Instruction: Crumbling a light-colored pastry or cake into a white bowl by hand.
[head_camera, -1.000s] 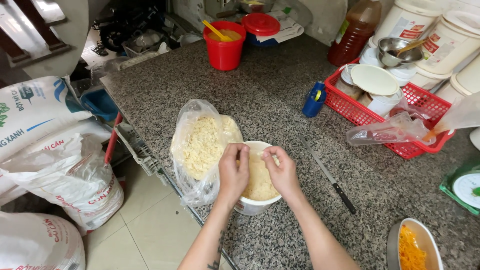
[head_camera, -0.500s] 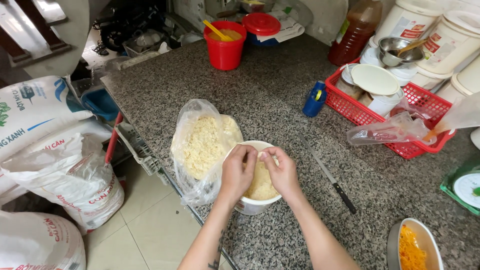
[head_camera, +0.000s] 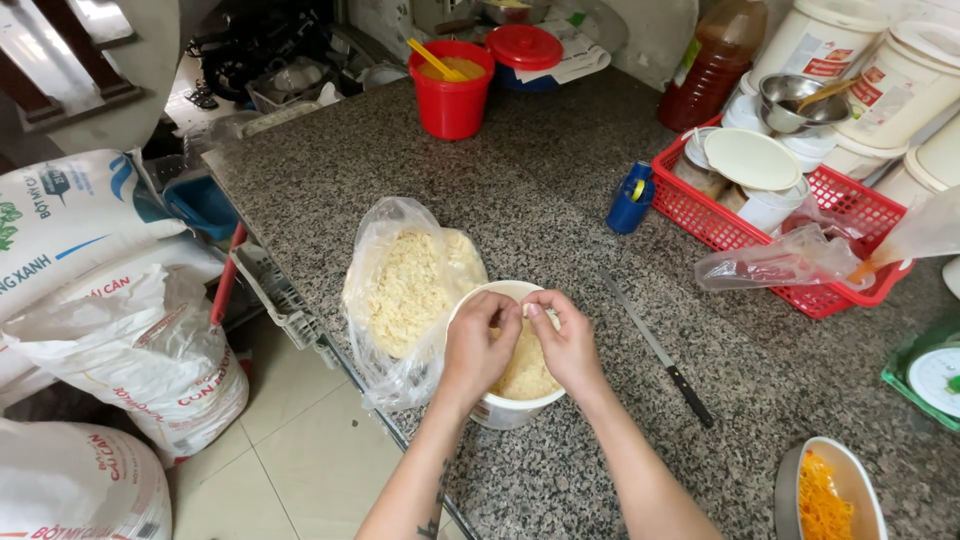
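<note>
Our left hand (head_camera: 480, 345) and right hand (head_camera: 566, 340) meet over the white tub (head_camera: 500, 408), which sits near the front edge of the granite counter (head_camera: 400, 170). The fingertips of both hands pinch together at a small bit of the pale crumbly filling (head_camera: 525, 375) that fills the tub; both hands are curled closed around that pinch, knuckles up. Just left of the tub, touching it, lies an open clear bag (head_camera: 405, 290) holding more of the same pale stuff. To the right a knife (head_camera: 660, 352) lies on the counter, apart from our hands. Farther back stand a red bucket (head_camera: 450, 100), a blue cup (head_camera: 630, 205) and a red basket (head_camera: 850, 215) of lids and tubs. A bowl (head_camera: 835, 495) of orange shreds sits at lower right.
</note>
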